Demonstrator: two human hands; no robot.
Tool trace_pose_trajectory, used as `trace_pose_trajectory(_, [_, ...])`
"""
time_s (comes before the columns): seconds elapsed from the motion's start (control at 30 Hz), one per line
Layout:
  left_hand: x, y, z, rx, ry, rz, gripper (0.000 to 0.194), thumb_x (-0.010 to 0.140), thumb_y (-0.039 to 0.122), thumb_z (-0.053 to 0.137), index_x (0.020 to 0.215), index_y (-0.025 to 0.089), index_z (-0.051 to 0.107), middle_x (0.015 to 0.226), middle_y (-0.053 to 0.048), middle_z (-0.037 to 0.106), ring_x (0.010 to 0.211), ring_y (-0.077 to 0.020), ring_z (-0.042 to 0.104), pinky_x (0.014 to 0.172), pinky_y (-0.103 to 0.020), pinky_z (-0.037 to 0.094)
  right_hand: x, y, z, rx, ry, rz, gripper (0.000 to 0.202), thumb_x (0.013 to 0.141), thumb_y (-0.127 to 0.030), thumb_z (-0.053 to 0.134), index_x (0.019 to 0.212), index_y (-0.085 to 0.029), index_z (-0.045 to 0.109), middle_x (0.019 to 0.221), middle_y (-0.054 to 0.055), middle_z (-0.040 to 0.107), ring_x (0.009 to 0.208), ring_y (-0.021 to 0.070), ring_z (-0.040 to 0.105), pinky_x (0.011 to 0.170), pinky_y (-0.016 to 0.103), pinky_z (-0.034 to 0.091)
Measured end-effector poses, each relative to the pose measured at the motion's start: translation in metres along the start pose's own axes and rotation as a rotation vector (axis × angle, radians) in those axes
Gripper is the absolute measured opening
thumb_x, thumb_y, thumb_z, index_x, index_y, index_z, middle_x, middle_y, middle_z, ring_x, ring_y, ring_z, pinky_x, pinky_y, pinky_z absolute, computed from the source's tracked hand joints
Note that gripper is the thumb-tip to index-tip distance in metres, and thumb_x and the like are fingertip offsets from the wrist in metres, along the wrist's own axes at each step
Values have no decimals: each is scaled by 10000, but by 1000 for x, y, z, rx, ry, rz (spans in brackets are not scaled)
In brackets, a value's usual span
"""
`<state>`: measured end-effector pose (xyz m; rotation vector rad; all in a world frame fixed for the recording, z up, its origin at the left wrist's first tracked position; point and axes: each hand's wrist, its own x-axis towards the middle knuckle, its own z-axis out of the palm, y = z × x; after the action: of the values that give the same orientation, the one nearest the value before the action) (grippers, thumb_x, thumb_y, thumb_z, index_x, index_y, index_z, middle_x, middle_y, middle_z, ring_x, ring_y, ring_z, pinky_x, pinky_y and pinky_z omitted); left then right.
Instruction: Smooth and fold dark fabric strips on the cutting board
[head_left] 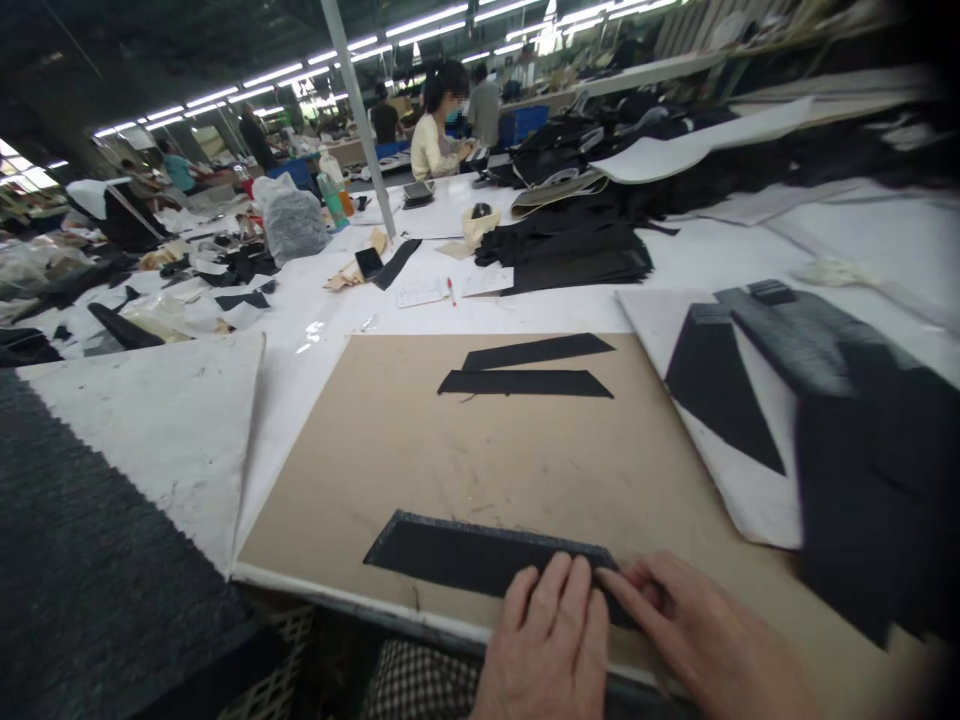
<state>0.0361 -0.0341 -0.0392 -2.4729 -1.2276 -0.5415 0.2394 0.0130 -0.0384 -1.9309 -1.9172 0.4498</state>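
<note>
A black fabric strip (450,552) with slanted ends and a greyish edge lies near the front of a tan board (360,440). My left hand (551,630) rests flat on its right part, fingers stretched out and pressing down. At the strip's right end my right hand (697,620) is closed, with thumb and forefinger at the edge and the other fingers curled in. The very tip of the strip is partly hidden by my hands. Farther back on the board are two more black strips, an upper one (540,350) and a lower one (525,383), slightly overlapping at the left.
At right, black fabric pieces (724,385) lie on a white board (705,430). A dark textured sheet (90,560) covers the left front. Behind are a stack of black fabric (574,255), a red pen (451,291), a phone (369,263), a pole (360,120) and a seated person (431,145).
</note>
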Motion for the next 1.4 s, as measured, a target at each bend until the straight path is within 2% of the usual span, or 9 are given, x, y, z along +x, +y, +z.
trace_pose_trajectory(0.1, [0, -6, 1, -36, -11, 51, 809, 932, 765, 353, 1377, 124, 565, 1511, -131, 500, 1443, -306, 384, 1205, -456, 266, -3, -7, -6, -8, -95, -16, 422, 924, -637, 510, 744, -268, 604, 707, -8, 646, 617, 184, 625, 526, 287, 400])
trace_pose_trajectory(0.23, [-1, -17, 2, -80, 7, 105, 718, 946, 705, 432, 1309, 117, 629, 1395, -158, 607, 1393, -306, 445, 1255, -475, 107, -5, -21, -15, -48, -52, -37, 267, 955, -460, 577, 798, -244, 563, 784, -3, 650, 696, 182, 635, 562, 278, 370])
trace_pose_trajectory(0.37, [1, -16, 6, -155, 22, 97, 691, 931, 679, 491, 1295, 111, 638, 1364, -159, 631, 1470, -285, 331, 1266, -444, 102, -3, -30, -21, -67, -10, 76, 240, 867, -369, 713, 862, -237, 513, 823, -21, 646, 644, 166, 603, 566, 279, 343])
trace_pose_trajectory(0.47, [1, -15, 7, -185, 48, 110, 645, 927, 629, 531, 1279, 101, 646, 1341, -167, 646, 1502, -273, 268, 1267, -432, 103, 1, -30, -25, 25, -49, 106, 225, 857, -318, 722, 842, -235, 514, 823, -33, 642, 670, 155, 590, 592, 276, 341])
trace_pose_trajectory(0.7, [-5, -18, 13, -129, 16, 155, 595, 888, 499, 591, 1325, 96, 615, 1399, -176, 600, 1442, -330, 377, 1261, -497, 107, 14, -21, -39, 170, -113, 78, 81, 875, -179, 651, 858, -220, 584, 795, -48, 612, 739, 137, 580, 671, 262, 398])
trace_pose_trajectory(0.87, [-6, -18, 15, -98, 25, 173, 640, 884, 507, 600, 1344, 63, 594, 1408, -213, 580, 1398, -359, 429, 1251, -541, 104, -9, -12, -47, 182, -63, 83, 107, 971, -172, 521, 906, -210, 597, 884, 3, 614, 833, 170, 593, 744, 293, 443])
trace_pose_trajectory(1.07, [-4, -17, 16, -73, 61, 189, 637, 870, 494, 613, 1318, 42, 608, 1384, -234, 592, 1453, -374, 348, 1248, -559, 100, -44, -19, -34, 73, -5, 53, 150, 1006, -189, 497, 895, -216, 595, 896, 30, 603, 872, 219, 588, 755, 342, 438])
trace_pose_trajectory(1.23, [-3, -17, 18, -62, 97, 195, 604, 872, 498, 598, 1271, 48, 645, 1349, -231, 620, 1487, -373, 285, 1249, -561, 96, -40, -28, -21, -77, 81, 30, 122, 956, -180, 576, 837, -207, 565, 833, 40, 593, 813, 233, 583, 705, 345, 424])
trace_pose_trajectory(1.4, [-4, -19, 20, -52, 117, 195, 579, 866, 484, 604, 1276, 78, 652, 1351, -205, 627, 1495, -365, 272, 1255, -544, 101, -33, -31, -18, -168, 85, 14, 115, 910, -151, 606, 816, -205, 571, 803, 38, 598, 775, 229, 591, 666, 334, 410])
